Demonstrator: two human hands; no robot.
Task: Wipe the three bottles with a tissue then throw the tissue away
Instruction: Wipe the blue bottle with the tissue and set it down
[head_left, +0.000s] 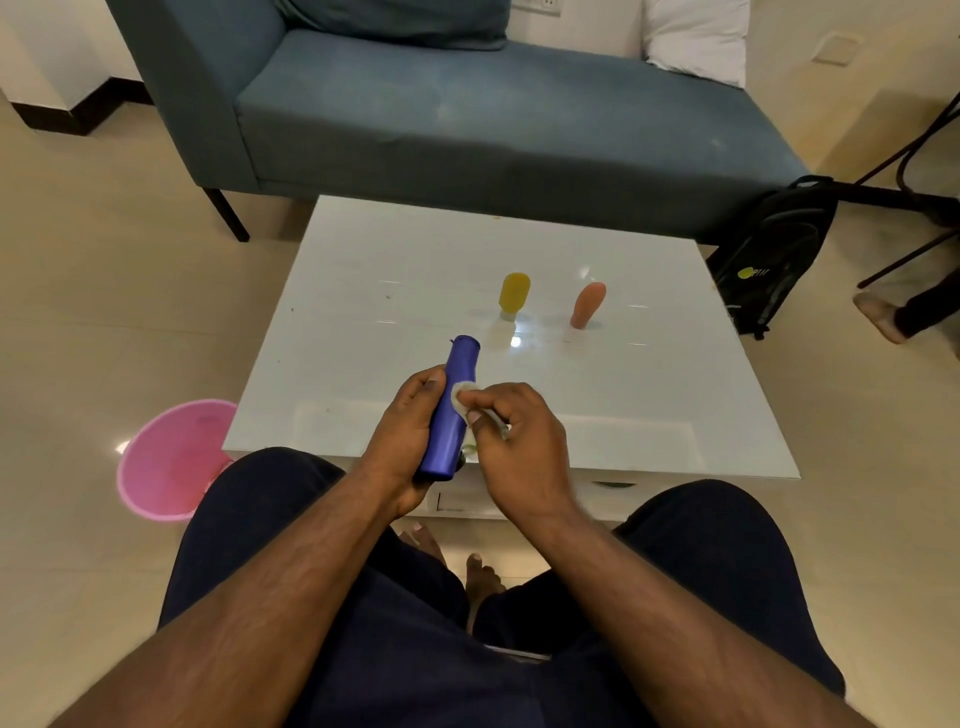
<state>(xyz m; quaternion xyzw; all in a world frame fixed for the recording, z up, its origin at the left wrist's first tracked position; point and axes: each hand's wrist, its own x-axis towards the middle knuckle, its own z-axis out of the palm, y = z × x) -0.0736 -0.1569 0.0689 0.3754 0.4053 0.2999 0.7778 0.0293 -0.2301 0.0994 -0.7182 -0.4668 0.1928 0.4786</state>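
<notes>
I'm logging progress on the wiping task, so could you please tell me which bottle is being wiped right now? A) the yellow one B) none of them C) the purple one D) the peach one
C: the left hand holds the purple bottle while the right hand presses the tissue against it; the yellow bottle and the peach bottle stand untouched on the table.
</notes>
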